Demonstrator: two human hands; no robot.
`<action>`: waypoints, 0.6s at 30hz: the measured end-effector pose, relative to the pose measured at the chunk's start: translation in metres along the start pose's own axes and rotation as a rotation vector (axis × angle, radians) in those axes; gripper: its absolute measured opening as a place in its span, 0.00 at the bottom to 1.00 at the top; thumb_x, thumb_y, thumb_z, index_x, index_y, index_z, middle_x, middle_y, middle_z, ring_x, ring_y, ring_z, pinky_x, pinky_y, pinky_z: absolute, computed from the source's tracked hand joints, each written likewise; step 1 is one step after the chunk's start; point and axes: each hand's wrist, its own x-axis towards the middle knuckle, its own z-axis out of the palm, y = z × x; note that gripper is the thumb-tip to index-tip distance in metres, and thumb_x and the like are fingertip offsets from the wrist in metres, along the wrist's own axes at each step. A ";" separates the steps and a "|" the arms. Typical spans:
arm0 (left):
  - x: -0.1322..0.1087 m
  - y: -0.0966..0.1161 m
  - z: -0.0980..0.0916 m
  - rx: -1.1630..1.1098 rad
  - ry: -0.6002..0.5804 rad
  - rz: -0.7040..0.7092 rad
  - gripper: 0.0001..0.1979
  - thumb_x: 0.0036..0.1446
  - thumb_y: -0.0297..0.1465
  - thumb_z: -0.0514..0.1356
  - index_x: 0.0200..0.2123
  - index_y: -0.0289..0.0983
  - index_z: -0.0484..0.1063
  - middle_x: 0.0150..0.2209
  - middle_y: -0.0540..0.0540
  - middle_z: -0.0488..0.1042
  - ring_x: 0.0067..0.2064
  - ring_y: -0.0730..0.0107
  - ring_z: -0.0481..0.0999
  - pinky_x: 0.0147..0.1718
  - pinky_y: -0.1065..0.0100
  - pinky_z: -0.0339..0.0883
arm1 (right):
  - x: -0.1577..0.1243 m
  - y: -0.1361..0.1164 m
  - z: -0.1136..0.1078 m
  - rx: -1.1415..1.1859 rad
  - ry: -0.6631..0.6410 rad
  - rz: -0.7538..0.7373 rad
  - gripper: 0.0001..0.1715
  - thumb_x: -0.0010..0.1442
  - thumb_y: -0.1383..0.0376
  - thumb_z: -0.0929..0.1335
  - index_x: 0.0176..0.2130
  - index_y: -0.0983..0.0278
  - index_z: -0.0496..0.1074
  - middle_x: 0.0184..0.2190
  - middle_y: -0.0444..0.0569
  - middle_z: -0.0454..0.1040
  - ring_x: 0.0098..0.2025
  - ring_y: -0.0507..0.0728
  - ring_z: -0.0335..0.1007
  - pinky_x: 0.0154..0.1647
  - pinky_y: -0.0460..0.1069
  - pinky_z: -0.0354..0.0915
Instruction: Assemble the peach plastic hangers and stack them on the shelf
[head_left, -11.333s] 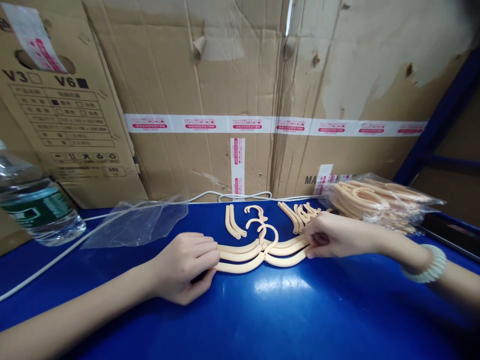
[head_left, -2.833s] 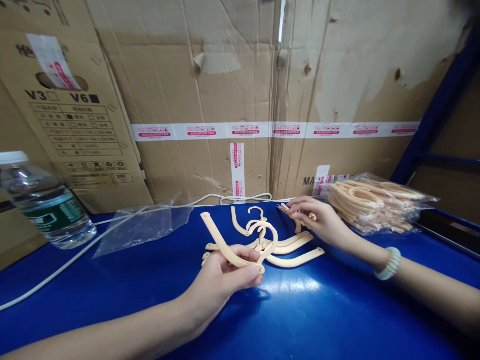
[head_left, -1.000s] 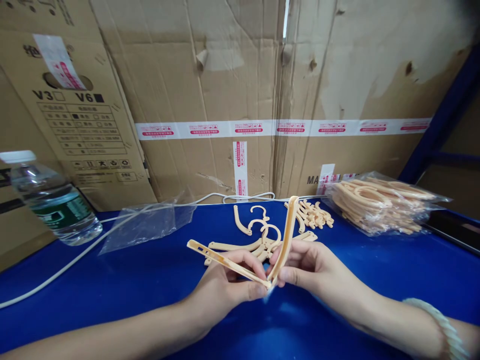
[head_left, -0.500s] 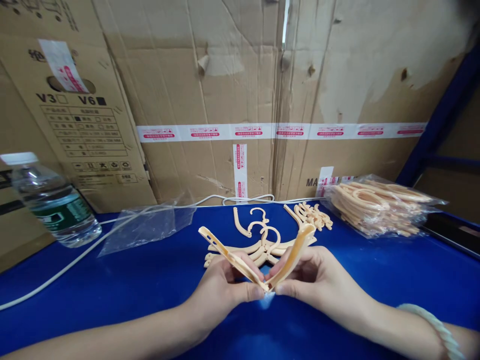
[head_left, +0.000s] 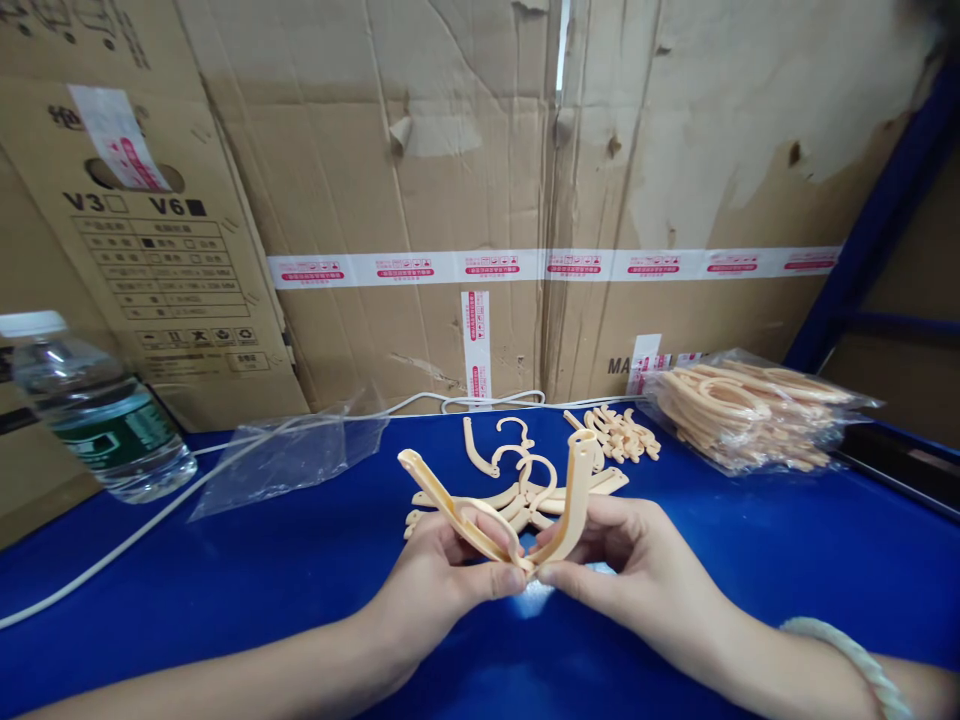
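Between my hands is a beige plastic folding hanger (head_left: 574, 500), its two arms raised in a V and meeting low at the middle joint. My left hand (head_left: 450, 575) pinches the left arm close to the joint, and a curved hook piece shows beside that arm. With thumb and fingers, my right hand (head_left: 630, 555) grips the right arm near the same joint. Just behind lie assembled hangers (head_left: 517, 495) with their hooks upward. A loose hanger arm (head_left: 478, 450) and a loose hook (head_left: 514, 430) rest farther back, beside a pile of small hooks (head_left: 621, 435).
A bagged stack of hanger parts (head_left: 739, 410) lies at the back right, near a dark flat object (head_left: 900, 465). On the left are a water bottle (head_left: 105, 420), a clear plastic bag (head_left: 292, 460) and a white cable (head_left: 142, 540). Cardboard (head_left: 412, 200) walls the back of the blue table (head_left: 247, 580).
The hanger's right arm has turned more upright and inward, so the V is narrower. The hook piece now shows beside the left arm. Both hands keep their hold.
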 end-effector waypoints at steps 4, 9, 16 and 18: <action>-0.002 0.002 0.003 0.048 0.038 -0.022 0.14 0.34 0.27 0.74 0.21 0.35 0.71 0.23 0.54 0.76 0.26 0.77 0.72 0.28 0.75 0.62 | -0.001 0.001 0.002 -0.008 0.027 0.019 0.14 0.47 0.62 0.78 0.27 0.65 0.71 0.26 0.46 0.74 0.30 0.56 0.74 0.35 0.48 0.72; -0.002 0.007 0.002 0.046 0.040 -0.059 0.13 0.37 0.28 0.73 0.25 0.36 0.73 0.24 0.53 0.79 0.27 0.75 0.74 0.31 0.74 0.66 | 0.000 0.000 0.001 0.019 0.019 -0.010 0.12 0.49 0.63 0.77 0.29 0.64 0.72 0.30 0.46 0.75 0.31 0.54 0.74 0.34 0.47 0.72; 0.015 0.039 -0.022 0.139 0.067 0.025 0.12 0.45 0.35 0.71 0.31 0.36 0.75 0.28 0.50 0.79 0.34 0.74 0.79 0.36 0.77 0.71 | 0.023 -0.024 -0.037 -0.084 0.069 -0.019 0.15 0.49 0.59 0.77 0.32 0.65 0.72 0.23 0.42 0.72 0.19 0.48 0.67 0.20 0.43 0.66; 0.023 0.050 -0.036 0.186 0.073 0.022 0.14 0.45 0.37 0.71 0.31 0.36 0.74 0.30 0.49 0.79 0.35 0.73 0.80 0.36 0.77 0.72 | 0.030 -0.031 -0.056 -0.149 0.050 -0.017 0.16 0.49 0.58 0.77 0.32 0.65 0.73 0.22 0.43 0.72 0.20 0.49 0.67 0.22 0.44 0.66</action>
